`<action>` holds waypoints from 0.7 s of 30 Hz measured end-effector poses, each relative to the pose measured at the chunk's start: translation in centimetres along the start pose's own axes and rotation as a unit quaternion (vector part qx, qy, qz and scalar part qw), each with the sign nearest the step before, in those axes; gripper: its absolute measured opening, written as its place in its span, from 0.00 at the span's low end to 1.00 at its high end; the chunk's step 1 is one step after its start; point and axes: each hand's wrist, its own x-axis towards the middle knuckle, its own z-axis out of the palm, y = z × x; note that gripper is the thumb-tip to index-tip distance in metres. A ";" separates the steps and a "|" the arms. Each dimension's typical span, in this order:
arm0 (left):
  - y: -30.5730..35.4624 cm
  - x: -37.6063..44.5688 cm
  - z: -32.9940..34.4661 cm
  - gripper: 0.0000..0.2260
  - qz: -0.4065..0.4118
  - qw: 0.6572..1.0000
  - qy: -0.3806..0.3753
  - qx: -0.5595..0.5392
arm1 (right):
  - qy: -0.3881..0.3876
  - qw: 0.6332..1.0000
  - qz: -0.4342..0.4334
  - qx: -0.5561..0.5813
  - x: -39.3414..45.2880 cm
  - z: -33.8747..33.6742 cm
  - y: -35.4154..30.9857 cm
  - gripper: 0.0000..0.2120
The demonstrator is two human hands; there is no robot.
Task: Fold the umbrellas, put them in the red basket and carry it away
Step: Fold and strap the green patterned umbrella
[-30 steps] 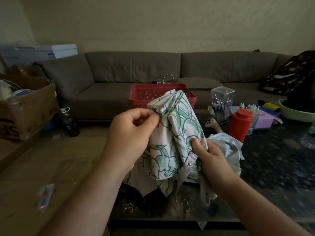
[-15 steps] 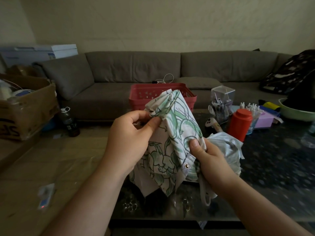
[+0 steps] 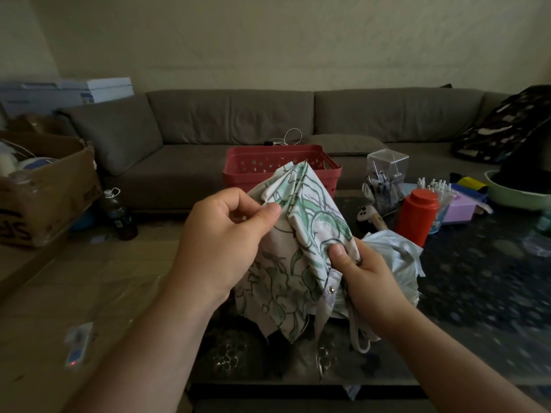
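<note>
Head view: the left hand [image 3: 222, 242] pinches a fold of the leafy green and white umbrella [image 3: 298, 251] near its top, thumb pressed on the cloth. The right hand [image 3: 362, 272] holds the same umbrella lower down, thumb on the fabric just above a small metal snap [image 3: 331, 290]. So both grips are closed on the umbrella, which is held up above the dark worktop [image 3: 477, 278]. Behind it stands the red basket [image 3: 253, 162]. A second pale umbrella [image 3: 393, 251] lies just beside the right hand. A red bottle [image 3: 417, 216] stands near it.
</note>
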 end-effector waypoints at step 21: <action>-0.6 0.9 -0.9 0.12 -0.071 0.996 -0.017 -0.053 | -0.025 0.998 0.016 0.048 0.0 -0.2 -0.1 0.12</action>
